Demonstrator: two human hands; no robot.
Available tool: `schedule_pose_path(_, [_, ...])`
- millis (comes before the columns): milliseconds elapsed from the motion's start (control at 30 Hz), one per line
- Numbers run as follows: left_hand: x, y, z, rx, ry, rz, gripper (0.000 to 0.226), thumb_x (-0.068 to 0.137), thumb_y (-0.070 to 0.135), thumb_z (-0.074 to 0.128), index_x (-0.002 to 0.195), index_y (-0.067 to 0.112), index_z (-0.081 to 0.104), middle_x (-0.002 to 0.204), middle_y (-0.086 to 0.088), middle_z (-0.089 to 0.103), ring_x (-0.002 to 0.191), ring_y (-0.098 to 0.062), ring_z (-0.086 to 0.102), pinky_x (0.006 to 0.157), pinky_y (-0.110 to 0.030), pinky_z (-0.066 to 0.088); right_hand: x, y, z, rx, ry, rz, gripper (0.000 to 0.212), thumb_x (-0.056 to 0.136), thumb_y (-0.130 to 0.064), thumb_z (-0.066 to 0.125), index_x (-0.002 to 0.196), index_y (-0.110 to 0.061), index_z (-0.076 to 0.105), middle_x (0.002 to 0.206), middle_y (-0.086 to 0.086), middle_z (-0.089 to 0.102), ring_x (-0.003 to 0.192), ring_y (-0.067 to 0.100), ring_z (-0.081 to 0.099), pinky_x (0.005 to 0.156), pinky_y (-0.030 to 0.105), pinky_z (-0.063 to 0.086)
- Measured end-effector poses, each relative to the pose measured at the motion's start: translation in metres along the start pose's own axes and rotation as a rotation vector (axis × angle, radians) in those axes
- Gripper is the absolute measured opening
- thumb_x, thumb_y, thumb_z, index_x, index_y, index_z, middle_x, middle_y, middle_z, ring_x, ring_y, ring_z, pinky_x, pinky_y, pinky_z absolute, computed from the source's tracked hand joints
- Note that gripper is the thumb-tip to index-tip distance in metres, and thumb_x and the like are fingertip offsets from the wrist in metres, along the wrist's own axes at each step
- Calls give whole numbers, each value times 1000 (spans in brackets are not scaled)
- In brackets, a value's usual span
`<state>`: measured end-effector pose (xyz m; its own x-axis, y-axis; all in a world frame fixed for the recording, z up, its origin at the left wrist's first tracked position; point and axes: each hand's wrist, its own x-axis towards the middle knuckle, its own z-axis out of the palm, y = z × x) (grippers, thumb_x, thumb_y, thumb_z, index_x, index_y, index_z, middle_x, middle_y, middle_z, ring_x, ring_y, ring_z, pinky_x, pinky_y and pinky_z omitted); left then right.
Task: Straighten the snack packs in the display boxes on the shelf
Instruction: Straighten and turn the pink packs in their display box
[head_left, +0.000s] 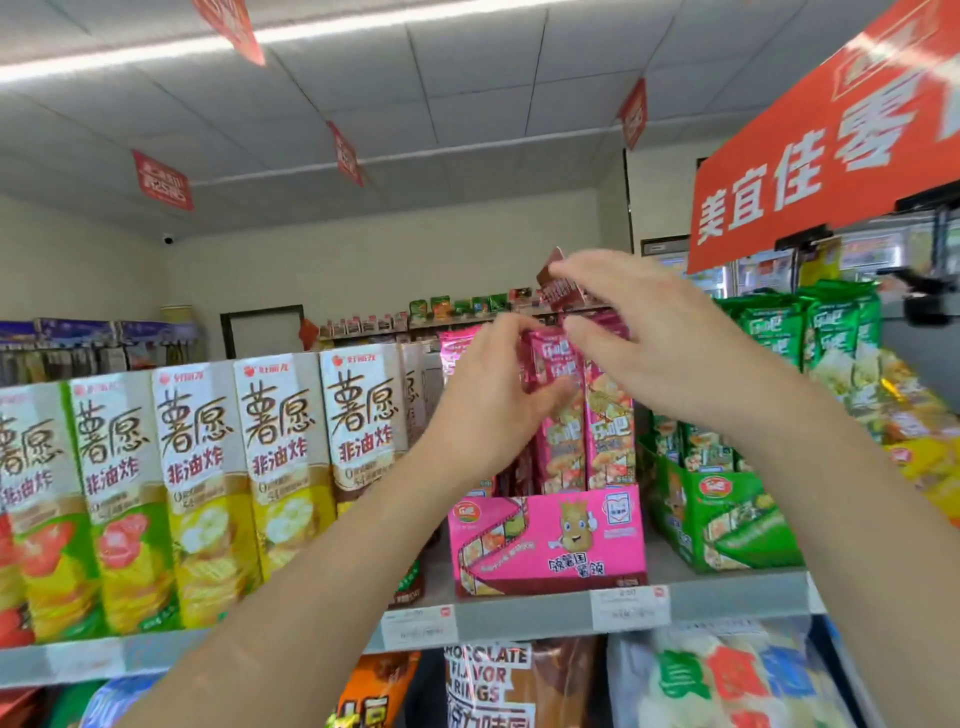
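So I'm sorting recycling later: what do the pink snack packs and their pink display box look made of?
The pink snack packs look like thin glossy plastic film, going by the sheen and crinkled top edges where the left hand and right hand pinch them. The pink display box looks like printed cardboard: flat stiff panels, sharp folded corners, probably a light gloss coat.

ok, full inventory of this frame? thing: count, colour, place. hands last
pink display box: one, pink, shelf centre
pink snack packs: several, pink, upright in the pink box
green display box: one, green, right of the pink box
green snack packs: several, green, in the green box
chip cartons: at least five, white and yellow, shelf left
price tags: two, white, shelf edge
red sign: one, red, upper right
left hand: gripping a pink pack
right hand: pinching a brown pack
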<state>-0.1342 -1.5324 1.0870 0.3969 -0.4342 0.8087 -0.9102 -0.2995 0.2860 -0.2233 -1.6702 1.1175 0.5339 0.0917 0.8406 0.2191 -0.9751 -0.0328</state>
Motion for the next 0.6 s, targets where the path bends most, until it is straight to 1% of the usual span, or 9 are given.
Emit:
schedule_pose_path(67, [-1, -4, 1, -1, -70, 5, 43, 89, 23, 71, 125, 17, 49, 79, 13, 53, 64, 9, 54, 57, -8, 35, 6, -2, 5, -49, -142, 12, 37, 96, -36, 46, 128, -23, 60, 126, -1, 62, 121, 19, 52, 102, 43, 42])
schedule_pose_path(167, [1, -4, -9, 8, -180, 14, 50, 91, 9, 59, 139, 16, 46, 96, 8, 62, 65, 9, 56, 57, -5, 38, 5, -3, 11, -98, -212, 16, 47, 85, -56, 39, 111, -28, 65, 99, -6, 64, 98, 17, 58, 87, 42, 48])
schedule_pose_path(200, [2, -4, -12, 55, -190, 36, 52, 91, 6, 57, 141, 14, 44, 106, 2, 65, 75, 3, 61, 63, -7, 42, 5, -1, 13, -98, -198, 14, 50, 82, -60, 40, 111, -28, 65, 98, -6, 63, 96, 17, 58, 86, 42, 48])
schedule_pose_path(267, [4, -3, -16, 212, -158, 93, 52, 91, 5, 58, 141, 10, 46, 119, -8, 67, 102, -20, 66, 84, -28, 52, 4, 1, 18, -104, -154, 11, 49, 80, -63, 49, 107, -26, 66, 95, -6, 61, 94, 17, 57, 83, 42, 48])
schedule_pose_path(300, [5, -2, -18, 302, -124, 117, 50, 90, 7, 60, 139, 10, 49, 118, -9, 68, 106, -26, 65, 87, -37, 52, 4, 2, 20, -100, -139, 14, 44, 80, -61, 56, 105, -25, 66, 94, -6, 60, 93, 18, 57, 82, 42, 49])
schedule_pose_path(433, [22, -2, -28, 571, 32, 253, 39, 83, 11, 60, 120, 19, 66, 105, -1, 71, 98, -28, 57, 78, -45, 52, 6, 9, 22, -21, -152, 22, 45, 80, -54, 64, 112, -23, 63, 116, -1, 56, 114, 19, 49, 98, 43, 42])
schedule_pose_path(500, [36, -3, -30, 694, -64, 246, 39, 85, 16, 56, 123, 22, 62, 116, 2, 65, 106, -25, 49, 84, -45, 50, 8, 12, 22, -40, -190, -1, 45, 82, -55, 59, 115, -24, 58, 118, -3, 54, 116, 19, 47, 99, 42, 40])
schedule_pose_path(533, [43, -2, -28, 758, -156, 225, 35, 88, 21, 54, 122, 22, 60, 118, 4, 62, 109, -23, 49, 87, -43, 49, 9, 13, 22, -61, -205, -17, 41, 84, -55, 56, 113, -27, 55, 109, -7, 54, 108, 17, 50, 92, 40, 42])
schedule_pose_path(600, [53, -3, -23, 872, -304, 202, 22, 93, 31, 51, 111, 22, 58, 102, 5, 62, 102, -22, 56, 83, -39, 47, 10, 15, 24, -83, -218, -23, 29, 88, -55, 52, 104, -31, 47, 89, -17, 50, 86, 12, 50, 76, 35, 38])
